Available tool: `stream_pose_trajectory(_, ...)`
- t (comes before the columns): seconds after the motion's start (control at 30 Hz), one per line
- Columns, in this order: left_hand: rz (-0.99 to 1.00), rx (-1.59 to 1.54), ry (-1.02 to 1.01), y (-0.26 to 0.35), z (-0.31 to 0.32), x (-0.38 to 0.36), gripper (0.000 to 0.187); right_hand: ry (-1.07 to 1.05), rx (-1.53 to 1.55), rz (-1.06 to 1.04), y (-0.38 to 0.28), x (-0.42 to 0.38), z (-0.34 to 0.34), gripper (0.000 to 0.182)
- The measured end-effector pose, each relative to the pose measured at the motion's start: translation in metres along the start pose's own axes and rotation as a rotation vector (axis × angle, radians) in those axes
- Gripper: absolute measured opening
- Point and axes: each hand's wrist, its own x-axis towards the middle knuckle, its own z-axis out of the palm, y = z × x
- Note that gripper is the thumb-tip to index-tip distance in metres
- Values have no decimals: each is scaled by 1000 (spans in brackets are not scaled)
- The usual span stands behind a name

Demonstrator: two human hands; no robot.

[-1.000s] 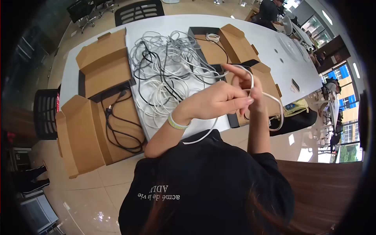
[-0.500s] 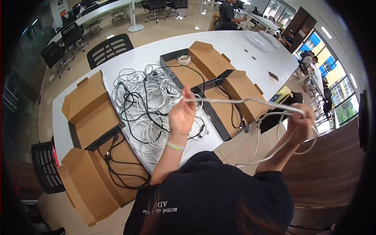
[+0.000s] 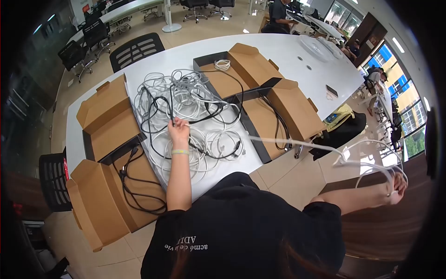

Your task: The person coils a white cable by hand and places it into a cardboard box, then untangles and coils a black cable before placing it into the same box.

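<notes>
OK, right hand [image 3: 396, 189] has its fingers curled around loops of a white cable [image 3: 325, 148], pinching it out over the floor, well right of the table. Left hand [image 3: 179, 132] is over the pile of cables [image 3: 188, 98], fingers partly bent, beside a black strand; can't tell if it's pinching anything. Wristband [image 3: 180, 151] on that wrist.

My read: step in hand is handling one white cable away from the pile, right hand carrying the loops. Its stretched run reaches back leftward past the near right box and blurs out near that box's edge; can't tell if that end is free. Next move probably calls for keeping the right grip firm and gathering the slack before it snags.

Counts: 2 hands, 1 cable in the right. 4 open boxes: far left [image 3: 111, 132], near left [image 3: 100, 204], far right [image 3: 253, 69], near right [image 3: 297, 107]. 1 white coil [image 3: 222, 64] in far right. Black cable [image 3: 122, 173] in near left, black cable also in near right; strands overlap, no firm number. Pile is too tangled to count, white, grey and black mixed. 1 phone [image 3: 331, 90] on the table [image 3: 269, 46], 2 chairs close by, one at the far edge [image 3: 137, 52], one at left [image 3: 53, 181].
</notes>
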Motion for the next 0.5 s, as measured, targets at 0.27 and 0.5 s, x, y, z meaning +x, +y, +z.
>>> stream_pose_trajectory(0.27, 57, 662, -309, -51, 136, -76, 36, 345, -615, -58, 105, -117, 111, 14)
stream_pose_trajectory(0.5, 281, 1143, -540, -79, 190, -158, 59, -471, -372, 810, 240, -207, 184, 35)
